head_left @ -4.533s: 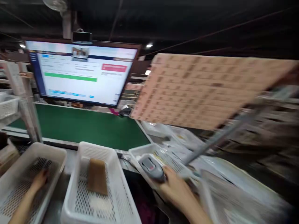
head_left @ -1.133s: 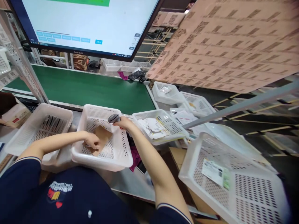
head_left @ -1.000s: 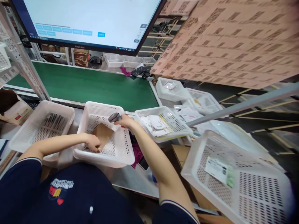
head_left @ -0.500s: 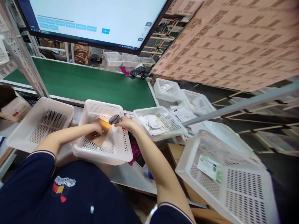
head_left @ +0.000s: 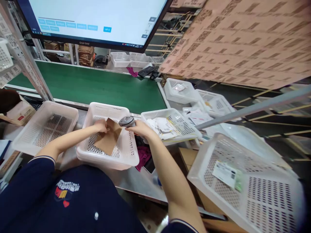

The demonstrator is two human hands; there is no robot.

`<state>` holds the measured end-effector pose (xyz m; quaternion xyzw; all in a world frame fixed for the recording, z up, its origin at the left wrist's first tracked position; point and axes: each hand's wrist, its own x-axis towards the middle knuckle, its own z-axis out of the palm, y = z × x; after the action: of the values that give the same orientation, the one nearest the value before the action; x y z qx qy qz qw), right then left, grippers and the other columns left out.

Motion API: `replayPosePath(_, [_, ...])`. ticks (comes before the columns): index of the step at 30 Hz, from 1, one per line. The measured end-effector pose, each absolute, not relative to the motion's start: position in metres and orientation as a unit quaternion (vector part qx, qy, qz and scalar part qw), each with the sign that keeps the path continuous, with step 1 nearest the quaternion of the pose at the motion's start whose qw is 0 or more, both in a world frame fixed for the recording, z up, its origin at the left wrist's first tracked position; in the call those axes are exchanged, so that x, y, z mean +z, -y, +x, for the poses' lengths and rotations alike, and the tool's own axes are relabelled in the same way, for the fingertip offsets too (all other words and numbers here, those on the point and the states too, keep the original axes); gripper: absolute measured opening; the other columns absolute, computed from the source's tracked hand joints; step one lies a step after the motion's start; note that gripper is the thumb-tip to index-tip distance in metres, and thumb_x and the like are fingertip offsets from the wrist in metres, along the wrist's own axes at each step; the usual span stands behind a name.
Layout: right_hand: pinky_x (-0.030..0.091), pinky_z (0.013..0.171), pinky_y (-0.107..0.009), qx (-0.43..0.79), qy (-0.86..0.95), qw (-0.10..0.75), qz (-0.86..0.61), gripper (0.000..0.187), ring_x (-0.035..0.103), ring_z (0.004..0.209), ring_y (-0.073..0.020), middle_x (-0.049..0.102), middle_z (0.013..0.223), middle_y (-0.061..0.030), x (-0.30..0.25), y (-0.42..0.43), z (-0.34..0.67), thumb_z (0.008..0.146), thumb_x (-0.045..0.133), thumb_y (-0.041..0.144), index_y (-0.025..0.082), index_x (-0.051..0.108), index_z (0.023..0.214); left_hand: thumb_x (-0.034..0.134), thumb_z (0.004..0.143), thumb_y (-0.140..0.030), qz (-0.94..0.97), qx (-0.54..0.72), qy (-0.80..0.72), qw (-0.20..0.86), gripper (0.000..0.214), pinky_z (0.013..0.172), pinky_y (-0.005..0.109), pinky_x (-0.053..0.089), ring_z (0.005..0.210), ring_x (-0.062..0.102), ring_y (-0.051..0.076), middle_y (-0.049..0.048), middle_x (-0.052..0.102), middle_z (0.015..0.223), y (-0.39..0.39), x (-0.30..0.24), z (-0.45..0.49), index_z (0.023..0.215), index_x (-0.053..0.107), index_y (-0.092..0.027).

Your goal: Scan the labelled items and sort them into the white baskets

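Note:
My left hand [head_left: 101, 126] grips the far edge of a brown cardboard envelope [head_left: 108, 141] and tilts it up inside the middle white basket [head_left: 107, 158]. My right hand [head_left: 139, 127] is closed on a grey handheld scanner [head_left: 126, 121], whose head sits just right of the envelope's top edge, over the basket's right rim.
An empty white basket [head_left: 45, 126] stands at the left, another with papers [head_left: 170, 126] at the right, a big one with a label [head_left: 243, 184] near right. Behind lie the green conveyor belt [head_left: 97, 87], a monitor [head_left: 97, 19] and a hanging sheet of printed codes [head_left: 238, 42].
My left hand has lifted the envelope from lying flat in the basket and shifted it toward the scanner. My right hand with the scanner has stayed near the basket's right rim.

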<state>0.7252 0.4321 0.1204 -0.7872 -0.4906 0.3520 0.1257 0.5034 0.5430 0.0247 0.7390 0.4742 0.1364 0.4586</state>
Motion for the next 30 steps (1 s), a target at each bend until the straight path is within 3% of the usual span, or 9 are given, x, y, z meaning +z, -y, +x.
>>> replayPosePath(2, [0.044, 0.053, -0.024, 0.347, 0.491, 0.141, -0.786, 0.008, 0.06, 0.061, -0.0161, 0.062, 0.065, 0.0001, 0.129, -0.428, 0.729, 0.094, 0.08, 0.019, 0.014, 0.074, 0.097, 0.096, 0.072, -0.021, 0.752, 0.102, -0.466, 0.454, 0.032, 0.067, 0.029, 0.045, 0.065, 0.059, 0.017, -0.0022, 0.062, 0.061, -0.553, 0.044, 0.493, 0.062, 0.067, -0.017])
replayPosePath(4, [0.044, 0.053, -0.024, 0.343, 0.487, 0.151, -0.789, 0.009, 0.059, 0.06, -0.0159, 0.061, 0.063, 0.0007, 0.135, -0.428, 0.732, 0.095, 0.078, 0.02, 0.014, 0.075, 0.1, 0.094, 0.068, -0.021, 0.758, 0.126, -0.461, 0.443, 0.026, 0.067, 0.029, 0.041, 0.069, 0.061, 0.017, -0.0019, 0.065, 0.065, -0.567, 0.066, 0.476, 0.063, 0.068, -0.018])
replayPosePath(10, [0.046, 0.054, -0.025, 0.352, 0.484, 0.117, -0.793, 0.014, 0.061, 0.06, -0.0166, 0.062, 0.062, -0.0005, 0.127, -0.449, 0.72, 0.094, 0.083, 0.022, 0.013, 0.073, 0.096, 0.088, 0.07, -0.031, 0.67, 0.33, -0.534, 0.396, 0.026, 0.068, 0.027, 0.04, 0.073, 0.062, 0.017, -0.0012, 0.067, 0.073, -0.599, 0.11, 0.429, 0.07, 0.065, -0.02])
replayPosePath(14, [0.044, 0.053, -0.027, 0.351, 0.487, 0.062, -0.797, 0.022, 0.063, 0.06, -0.0179, 0.065, 0.064, -0.0035, 0.114, -0.466, 0.705, 0.092, 0.086, 0.025, 0.013, 0.069, 0.088, 0.088, 0.068, -0.03, 0.655, 0.328, -0.52, 0.439, 0.028, 0.067, 0.026, 0.04, 0.07, 0.059, 0.017, -0.0021, 0.064, 0.069, -0.592, 0.106, 0.428, 0.07, 0.061, -0.02])
replayPosePath(18, [0.046, 0.056, -0.027, 0.338, 0.499, 0.054, -0.796, 0.022, 0.066, 0.065, -0.0195, 0.07, 0.071, -0.0054, 0.111, -0.467, 0.705, 0.094, 0.085, 0.029, 0.012, 0.071, 0.092, 0.087, 0.069, -0.027, 0.659, 0.285, -0.506, 0.479, 0.025, 0.069, 0.027, 0.042, 0.07, 0.058, 0.016, -0.0026, 0.062, 0.067, -0.581, 0.094, 0.439, 0.068, 0.064, -0.019])
replayPosePath(22, [0.054, 0.078, -0.031, 0.304, 0.528, 0.086, -0.788, 0.017, 0.076, 0.096, -0.0291, 0.079, 0.095, -0.011, 0.124, -0.446, 0.71, 0.093, 0.085, 0.025, 0.013, 0.074, 0.099, 0.087, 0.079, -0.027, 0.642, 0.272, -0.497, 0.516, 0.023, 0.077, 0.027, 0.051, 0.077, 0.064, 0.017, 0.0001, 0.066, 0.071, -0.578, 0.09, 0.45, 0.071, 0.068, -0.016])
replayPosePath(25, [0.053, 0.098, -0.034, 0.276, 0.553, 0.147, -0.773, 0.023, 0.073, 0.122, -0.0327, 0.079, 0.123, -0.0127, 0.137, -0.415, 0.705, 0.093, 0.085, 0.024, 0.016, 0.074, 0.112, 0.087, 0.088, -0.034, 0.564, 0.245, -0.455, 0.644, 0.023, 0.078, 0.03, 0.058, 0.078, 0.073, 0.018, 0.0055, 0.077, 0.086, -0.575, 0.095, 0.456, 0.089, 0.073, -0.015])
replayPosePath(27, [0.051, 0.099, -0.035, 0.261, 0.568, 0.2, -0.754, 0.027, 0.073, 0.122, -0.0322, 0.077, 0.124, -0.011, 0.144, -0.391, 0.697, 0.091, 0.086, 0.025, 0.019, 0.072, 0.113, 0.089, 0.091, -0.039, 0.523, 0.225, -0.42, 0.707, 0.029, 0.075, 0.03, 0.06, 0.078, 0.077, 0.019, 0.0106, 0.082, 0.098, -0.57, 0.099, 0.459, 0.1, 0.074, -0.015])
replayPosePath(30, [0.05, 0.087, -0.035, 0.24, 0.607, 0.247, -0.716, 0.023, 0.071, 0.104, -0.0292, 0.073, 0.109, -0.0076, 0.151, -0.362, 0.683, 0.088, 0.085, 0.025, 0.022, 0.067, 0.102, 0.092, 0.091, -0.04, 0.512, 0.228, -0.399, 0.725, 0.034, 0.069, 0.025, 0.058, 0.079, 0.078, 0.018, 0.0128, 0.083, 0.107, -0.562, 0.105, 0.465, 0.106, 0.075, -0.015])
